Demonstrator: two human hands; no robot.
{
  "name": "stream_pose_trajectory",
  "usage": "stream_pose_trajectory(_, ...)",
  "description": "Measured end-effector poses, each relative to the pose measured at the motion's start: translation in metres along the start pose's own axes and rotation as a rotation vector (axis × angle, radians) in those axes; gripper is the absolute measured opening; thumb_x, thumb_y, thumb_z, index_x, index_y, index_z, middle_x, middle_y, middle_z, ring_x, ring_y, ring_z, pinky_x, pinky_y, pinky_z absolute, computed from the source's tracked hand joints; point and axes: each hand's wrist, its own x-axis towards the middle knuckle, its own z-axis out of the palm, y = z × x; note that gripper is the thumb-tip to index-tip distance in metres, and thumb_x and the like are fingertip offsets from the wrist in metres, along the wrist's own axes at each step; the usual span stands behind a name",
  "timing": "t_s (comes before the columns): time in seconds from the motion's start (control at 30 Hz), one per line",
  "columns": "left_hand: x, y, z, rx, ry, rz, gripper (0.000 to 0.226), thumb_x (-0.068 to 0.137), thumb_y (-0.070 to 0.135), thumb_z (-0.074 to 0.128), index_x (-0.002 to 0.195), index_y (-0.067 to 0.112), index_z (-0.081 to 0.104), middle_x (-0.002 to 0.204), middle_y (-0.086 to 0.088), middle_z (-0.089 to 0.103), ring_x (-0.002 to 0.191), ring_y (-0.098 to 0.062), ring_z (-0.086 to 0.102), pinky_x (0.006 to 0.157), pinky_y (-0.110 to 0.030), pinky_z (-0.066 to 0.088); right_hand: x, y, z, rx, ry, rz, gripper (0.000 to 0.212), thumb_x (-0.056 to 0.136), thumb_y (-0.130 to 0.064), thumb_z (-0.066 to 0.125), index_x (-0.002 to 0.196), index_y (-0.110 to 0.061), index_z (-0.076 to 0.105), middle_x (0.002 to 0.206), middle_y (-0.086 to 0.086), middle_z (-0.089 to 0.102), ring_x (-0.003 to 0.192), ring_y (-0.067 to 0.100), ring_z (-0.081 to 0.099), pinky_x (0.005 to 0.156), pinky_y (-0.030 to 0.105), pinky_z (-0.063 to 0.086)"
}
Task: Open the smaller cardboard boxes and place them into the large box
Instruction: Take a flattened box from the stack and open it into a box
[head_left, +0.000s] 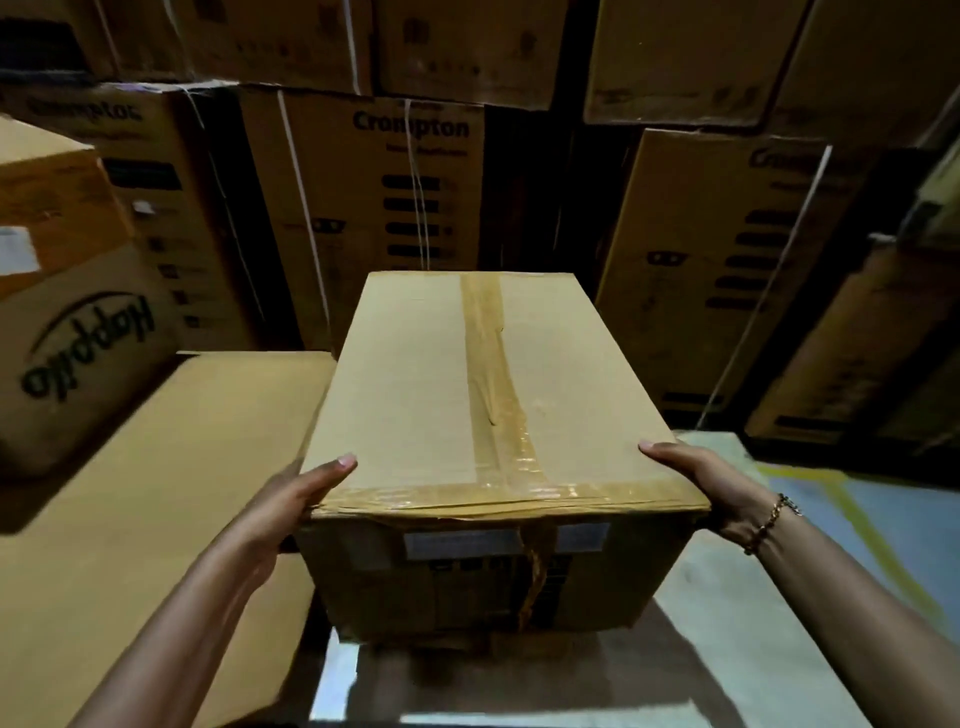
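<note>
A closed cardboard box (415, 384), sealed along its top with brown tape, fills the middle of the head view. It is held up above the floor. My left hand (291, 499) grips its near left corner, thumb on the top face. My right hand (711, 483), with a bracelet on the wrist, grips the near right corner the same way. White labels sit on the box's near side. A broad flat cardboard surface (145, 499) lies to the left, below the held box; whether it is the large box I cannot tell.
Stacked Crompton cartons (395, 197) form a wall close behind. A Happilo carton (67, 332) stands at the left. More cartons (727, 270) stand at the right. Grey floor with a yellow line (852, 514) shows at the lower right.
</note>
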Motion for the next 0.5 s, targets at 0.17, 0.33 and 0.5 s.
stream_pose_trajectory(0.17,-0.010,-0.015,0.065,-0.035,-0.006,-0.056,0.029,0.089,0.033,0.070,0.114,0.017,0.068,0.094,0.010,0.079,0.084,-0.003,0.073,0.089,-0.036,0.056,-0.006,0.037,-0.052,0.045,-0.036,-0.019,0.045,0.087,-0.037,0.071,0.125,-0.014,0.062,0.088,0.007,0.075,0.069,0.021,0.070,0.049,0.028,0.051)
stream_pose_trajectory(0.33,-0.013,-0.029,0.079,0.035,-0.083,-0.136,0.047,0.080,0.032,0.080,0.120,0.011,0.067,0.096,0.007,0.077,0.083,-0.006,0.070,0.066,-0.023,0.046,0.004,0.070,-0.067,-0.004,-0.055,-0.025,0.072,0.065,-0.038,0.082,0.128,-0.013,0.059,0.118,0.012,0.073,0.103,0.031,0.072,0.092,0.046,0.057)
stream_pose_trajectory(0.5,0.015,-0.020,0.077,0.095,-0.120,-0.169,0.035,0.092,0.033,0.069,0.121,0.015,0.063,0.100,-0.001,0.073,0.080,-0.007,0.068,0.054,-0.017,0.048,0.035,0.059,-0.066,-0.145,0.048,-0.009,0.069,0.068,-0.056,0.080,0.120,-0.014,0.063,0.108,0.011,0.076,0.098,0.033,0.073,0.095,0.057,0.054)
